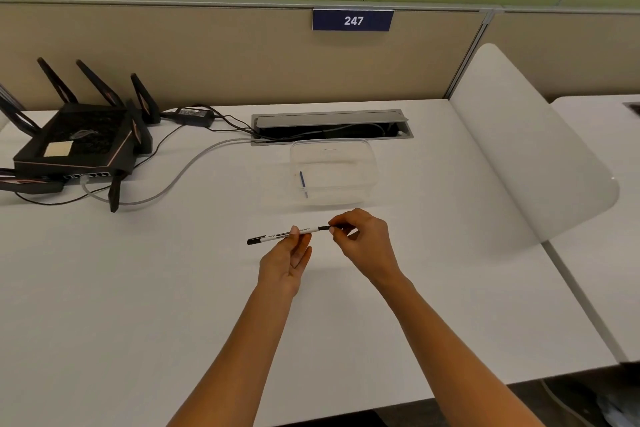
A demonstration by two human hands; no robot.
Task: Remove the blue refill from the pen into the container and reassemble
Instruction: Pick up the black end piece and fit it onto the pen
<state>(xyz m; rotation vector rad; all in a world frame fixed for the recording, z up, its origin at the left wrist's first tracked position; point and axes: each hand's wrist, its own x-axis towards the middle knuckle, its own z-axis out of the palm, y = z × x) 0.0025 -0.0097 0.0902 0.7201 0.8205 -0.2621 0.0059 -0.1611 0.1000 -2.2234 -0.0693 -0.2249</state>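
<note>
Pen [282, 235] held level above the white desk [138, 305], black cap end pointing left. My left hand [289, 262] pinches the white barrel at mid-length; print on the barrel too small to read. My right hand [363, 239] pinches the black end piece at the pen's right end. Blue refill [303, 184] lies inside the clear container [334, 170], against its left wall, just beyond the pen. Behind that, open cable tray [332, 128]. Partition plate [353, 20] reads "247". Black router [79, 142] far left, note on top unreadable.
</note>
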